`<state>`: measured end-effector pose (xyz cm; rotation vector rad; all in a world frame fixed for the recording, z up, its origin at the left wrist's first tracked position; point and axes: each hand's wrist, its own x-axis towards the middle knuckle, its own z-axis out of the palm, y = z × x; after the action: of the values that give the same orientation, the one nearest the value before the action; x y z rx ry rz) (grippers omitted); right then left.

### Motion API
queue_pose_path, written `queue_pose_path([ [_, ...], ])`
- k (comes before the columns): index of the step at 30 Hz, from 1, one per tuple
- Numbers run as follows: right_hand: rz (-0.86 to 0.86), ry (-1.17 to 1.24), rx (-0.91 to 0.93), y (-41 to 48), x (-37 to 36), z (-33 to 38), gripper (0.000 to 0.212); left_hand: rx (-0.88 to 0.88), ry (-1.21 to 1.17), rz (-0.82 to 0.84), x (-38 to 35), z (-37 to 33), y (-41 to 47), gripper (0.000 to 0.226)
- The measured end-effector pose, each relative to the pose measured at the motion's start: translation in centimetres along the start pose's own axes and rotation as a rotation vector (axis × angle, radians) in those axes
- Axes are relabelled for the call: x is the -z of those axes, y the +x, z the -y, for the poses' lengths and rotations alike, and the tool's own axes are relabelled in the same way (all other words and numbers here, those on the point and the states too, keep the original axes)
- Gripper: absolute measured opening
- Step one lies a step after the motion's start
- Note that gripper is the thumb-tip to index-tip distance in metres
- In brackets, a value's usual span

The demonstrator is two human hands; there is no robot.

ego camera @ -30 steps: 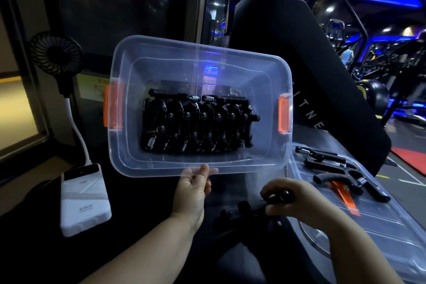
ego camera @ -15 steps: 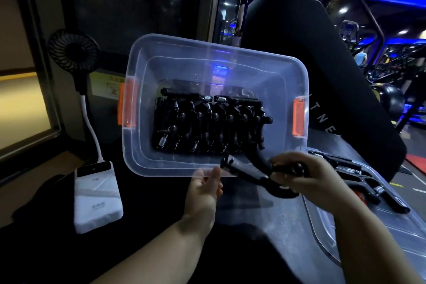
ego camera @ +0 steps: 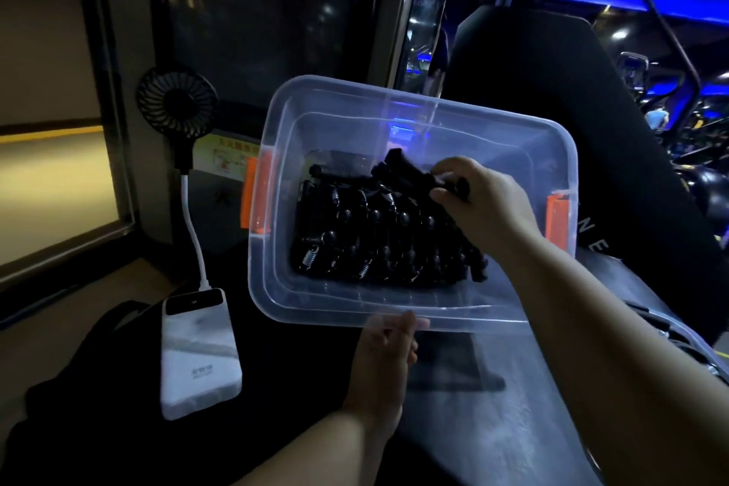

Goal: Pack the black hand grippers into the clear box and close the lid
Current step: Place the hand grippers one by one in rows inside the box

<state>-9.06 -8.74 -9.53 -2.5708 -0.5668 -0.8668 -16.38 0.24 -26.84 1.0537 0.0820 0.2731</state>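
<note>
A clear box (ego camera: 453, 118) with orange latches is tilted toward me in the middle of the view. Several black hand grippers (ego camera: 355, 241) with steel springs lie packed in a row on its bottom. My right hand (ego camera: 481, 193) is inside the box above that row and grips one more black hand gripper (ego camera: 410, 172) by a handle. My left hand (ego camera: 388, 351) holds the near rim of the box from below, thumb on the edge. The clear lid (ego camera: 694, 347) lies at the right edge with more black grippers on it, mostly cut off.
A white power bank (ego camera: 197, 355) with a small black fan (ego camera: 176, 102) on a white stalk lies to the left of the box. A dark padded gym bench back (ego camera: 591, 110) rises behind the box. The grey surface (ego camera: 513, 426) runs under my right forearm.
My right hand lifted a black hand gripper from the surface below the box and carried it up and into the box. The view shifted left, so the lid slid to the right edge.
</note>
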Motion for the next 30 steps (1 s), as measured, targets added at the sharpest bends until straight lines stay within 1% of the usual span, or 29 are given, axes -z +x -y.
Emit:
queue_pose_path([
  [3, -0.022, -0.053, 0.098, 2.4, -1.8, 0.8, 0.023, -0.017, -0.033, 0.016, 0.1, 0.0, 0.0, 0.04],
  [7, -0.018, -0.075, 0.159, 4.9, -4.3, 1.7, 0.023, -0.016, -0.016, 0.021, 0.2, 0.1, 0.2, 0.022],
  [11, -0.008, -0.088, 0.176, 6.7, -6.9, 2.1, 0.022, -0.028, 0.023, 0.032, 0.3, -0.1, 0.1, 0.018],
  [16, 0.05, -0.131, 0.148, 8.3, -9.2, 2.5, 0.023, -0.019, 0.061, 0.043, 0.3, -0.3, 0.0, 0.022],
  [18, 0.065, -0.104, 0.131, 8.6, -9.9, 2.6, 0.024, -0.003, 0.06, 0.054, 0.4, -0.4, -0.1, 0.024],
  [22, 0.199, -0.097, 0.11, 8.7, -11.4, 2.8, 0.032, -0.02, 0.067, 0.081, 0.3, -0.8, -0.2, 0.029],
  [24, 0.233, -0.073, 0.076, 8.8, -11.7, 2.9, 0.034, -0.037, 0.053, 0.078, 0.3, -0.9, -0.1, 0.034],
  [30, 0.288, -0.117, 0.02, 9.0, -11.7, 3.0, 0.04, -0.018, -0.011, 0.045, 0.3, -0.6, 0.0, 0.024],
])
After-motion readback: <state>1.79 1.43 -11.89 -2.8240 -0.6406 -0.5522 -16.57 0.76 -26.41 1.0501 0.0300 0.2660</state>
